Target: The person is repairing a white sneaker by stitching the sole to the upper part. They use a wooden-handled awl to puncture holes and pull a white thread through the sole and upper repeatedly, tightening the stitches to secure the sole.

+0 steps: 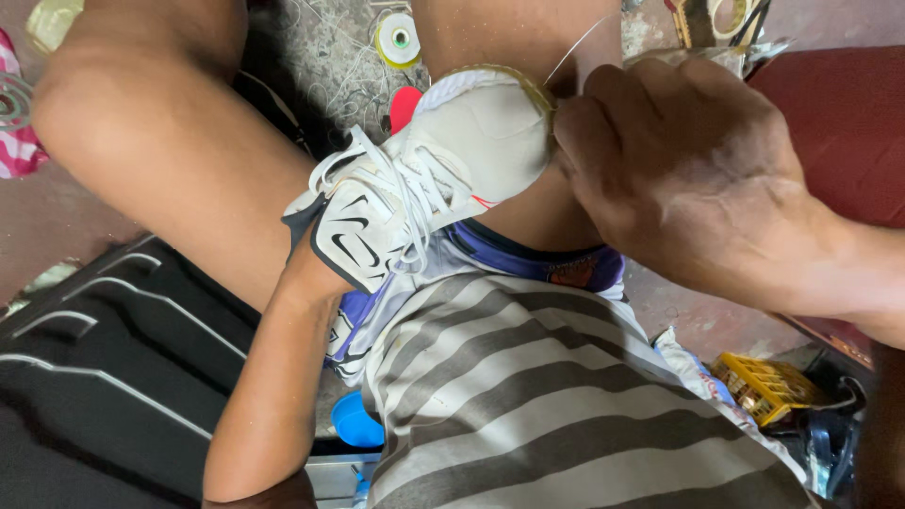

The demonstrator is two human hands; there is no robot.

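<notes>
Fingers of right hand (688,179) pinch white sneaker (424,188) sole edge.

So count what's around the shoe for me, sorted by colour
White: 2, the shoe pinched at its sole edge by the right hand, and a tape roll
Yellow: 1, crate
Blue: 1, round lid
Red: 1, small piece
Total: 5
</notes>
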